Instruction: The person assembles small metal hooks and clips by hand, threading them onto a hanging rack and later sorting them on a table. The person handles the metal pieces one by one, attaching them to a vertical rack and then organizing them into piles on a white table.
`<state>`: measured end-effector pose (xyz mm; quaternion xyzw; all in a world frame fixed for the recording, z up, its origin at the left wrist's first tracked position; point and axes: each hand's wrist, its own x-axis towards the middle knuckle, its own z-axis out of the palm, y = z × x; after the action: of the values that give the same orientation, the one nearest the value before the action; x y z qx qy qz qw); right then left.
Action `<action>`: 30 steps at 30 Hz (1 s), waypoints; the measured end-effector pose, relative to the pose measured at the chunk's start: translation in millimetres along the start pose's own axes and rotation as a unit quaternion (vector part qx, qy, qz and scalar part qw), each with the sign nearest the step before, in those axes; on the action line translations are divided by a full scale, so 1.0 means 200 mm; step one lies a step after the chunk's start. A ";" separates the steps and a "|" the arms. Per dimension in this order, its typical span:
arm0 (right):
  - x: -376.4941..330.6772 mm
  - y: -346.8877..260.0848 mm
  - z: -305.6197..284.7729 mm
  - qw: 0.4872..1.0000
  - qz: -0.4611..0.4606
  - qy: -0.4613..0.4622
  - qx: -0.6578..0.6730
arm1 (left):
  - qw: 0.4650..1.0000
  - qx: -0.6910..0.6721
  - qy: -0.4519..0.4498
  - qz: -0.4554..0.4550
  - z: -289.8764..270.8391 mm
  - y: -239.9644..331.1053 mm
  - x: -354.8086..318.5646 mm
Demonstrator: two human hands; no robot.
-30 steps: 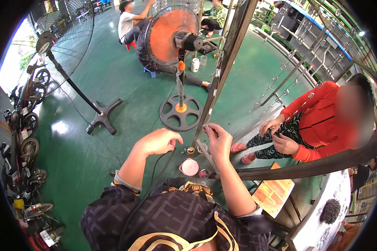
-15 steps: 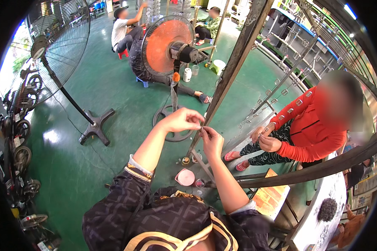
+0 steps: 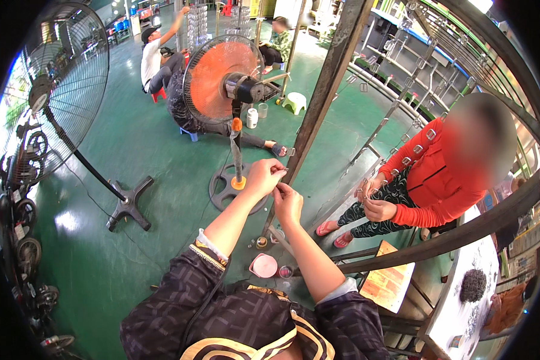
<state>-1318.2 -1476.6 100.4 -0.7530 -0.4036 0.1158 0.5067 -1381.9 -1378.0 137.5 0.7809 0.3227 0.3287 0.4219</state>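
Note:
My left hand point(image 3: 264, 179) is raised in front of me, thumb and fingers pinched beside a dark metal post point(image 3: 324, 90). A tiny metallic glint shows at its fingertips, too small to name. Just below and to the right, my right hand point(image 3: 288, 206) is also closed in a pinch, and what it holds is hidden. The two sets of fingertips are close together but slightly apart. A small metal buckle-like ring point(image 3: 291, 152) hangs by the post, just above my left fingers.
At the right, a person in a red jacket point(image 3: 426, 168) handles small metal rings beside hanging strands of them. A curved metal bar point(image 3: 450, 246) crosses ahead of a white table point(image 3: 456, 324) with a dark pile point(image 3: 473, 285). An orange fan point(image 3: 222, 78) and a pink-lidded tub point(image 3: 263, 265) stand on the floor.
My hands have drawn slightly lower in the picture, and my left hand has closed from a looser curl into a pinch. The whole view has shifted slightly.

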 end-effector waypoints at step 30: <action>-1.86 1.04 -0.76 0.882 0.410 0.023 -0.230 | 0.976 -0.005 -0.145 0.165 0.28 -0.38 0.68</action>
<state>-1368.3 -1881.1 -95.3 -0.9491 -0.0623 0.1996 0.2357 -1277.7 -1263.7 80.1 0.8607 0.1229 0.2785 0.4081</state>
